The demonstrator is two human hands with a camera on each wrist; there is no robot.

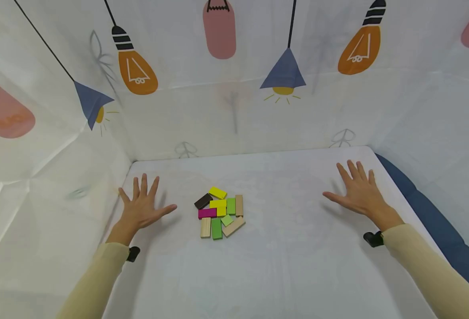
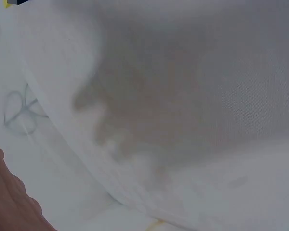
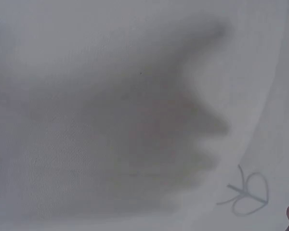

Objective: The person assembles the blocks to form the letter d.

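Eleven or so small blocks (image 1: pixel 216 228) lie clustered on the white table (image 1: pixel 282 266), nearer its left edge than its right. Some sides line up; others, like the black block (image 1: pixel 203 201), sit askew, so we judge the grouping casual. Our left hand (image 1: pixel 140 210) is by the left edge, our right hand (image 1: pixel 359 192) toward the far right corner: fingers spread, nothing gripped. Shadows suggest both are raised; we think the wide spacing leaves the cluster unobstructed.
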